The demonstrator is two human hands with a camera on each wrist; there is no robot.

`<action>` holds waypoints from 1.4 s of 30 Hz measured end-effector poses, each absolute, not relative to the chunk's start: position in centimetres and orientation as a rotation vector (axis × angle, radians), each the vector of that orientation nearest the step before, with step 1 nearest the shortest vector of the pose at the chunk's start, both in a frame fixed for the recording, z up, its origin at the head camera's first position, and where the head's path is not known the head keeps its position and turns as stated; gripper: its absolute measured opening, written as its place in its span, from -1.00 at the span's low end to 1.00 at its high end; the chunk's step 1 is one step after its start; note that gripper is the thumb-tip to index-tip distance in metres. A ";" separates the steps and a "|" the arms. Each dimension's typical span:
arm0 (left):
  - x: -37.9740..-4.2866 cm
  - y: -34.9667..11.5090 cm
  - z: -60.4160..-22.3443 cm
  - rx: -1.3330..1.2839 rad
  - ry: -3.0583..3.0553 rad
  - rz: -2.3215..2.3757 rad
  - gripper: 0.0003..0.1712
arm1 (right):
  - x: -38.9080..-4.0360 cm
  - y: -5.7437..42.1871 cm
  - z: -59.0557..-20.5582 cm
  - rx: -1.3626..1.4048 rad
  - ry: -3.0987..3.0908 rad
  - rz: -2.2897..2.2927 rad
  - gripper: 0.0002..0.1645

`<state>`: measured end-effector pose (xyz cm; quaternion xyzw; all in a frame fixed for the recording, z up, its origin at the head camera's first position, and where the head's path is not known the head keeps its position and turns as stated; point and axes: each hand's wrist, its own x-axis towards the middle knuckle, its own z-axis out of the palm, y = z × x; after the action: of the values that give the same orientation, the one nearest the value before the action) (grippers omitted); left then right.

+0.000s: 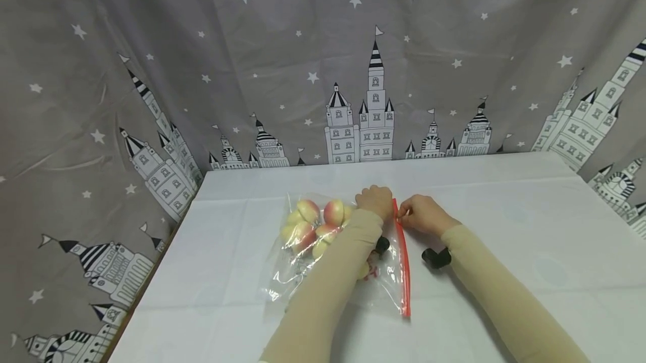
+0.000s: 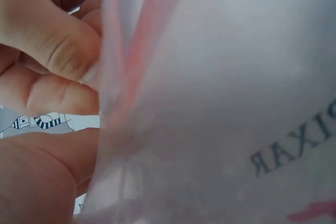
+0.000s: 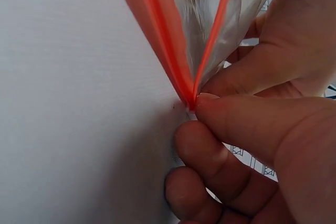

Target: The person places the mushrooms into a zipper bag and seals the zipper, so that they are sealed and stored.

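Observation:
A clear zip bag (image 1: 386,287) lies on the white table with several yellow-and-red fruits (image 1: 304,237) inside, which look like peaches. Its red zip edge (image 1: 405,273) runs along the right side, pointing away from me. At the far end of that edge, my right hand (image 1: 424,214) pinches the corner between thumb and fingers. Two red strips (image 3: 157,24) spread apart from this pinch in the right wrist view, so the mouth gapes there. My left hand (image 1: 374,200) grips the bag just inside the same corner, its thumb (image 2: 68,59) against the film; its forearm covers part of the bag.
White cloth covers the table (image 1: 504,211). Behind it and to the left hangs a grey curtain (image 1: 282,43) printed with castles and stars. A black wrist device (image 1: 436,258) sits under the right wrist, and another (image 1: 382,245) by the left.

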<state>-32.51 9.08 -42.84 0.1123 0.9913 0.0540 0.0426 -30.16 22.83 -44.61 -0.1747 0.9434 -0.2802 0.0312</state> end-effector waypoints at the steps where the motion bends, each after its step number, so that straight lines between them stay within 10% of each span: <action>1: -32.5 9.1 -42.9 0.346 3.034 0.166 -0.66 | -30.0 22.8 -44.6 -0.533 2.905 -0.860 -0.93; 42: -32.4 9.6 -42.3 0.332 2.986 0.117 -0.64 | -24.2 22.8 -44.8 -0.628 2.808 -0.911 -0.89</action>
<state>-32.36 9.56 -42.26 0.1103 0.9909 0.0387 0.0673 -24.20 22.85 -44.81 -0.2077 0.9286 -0.3013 0.0617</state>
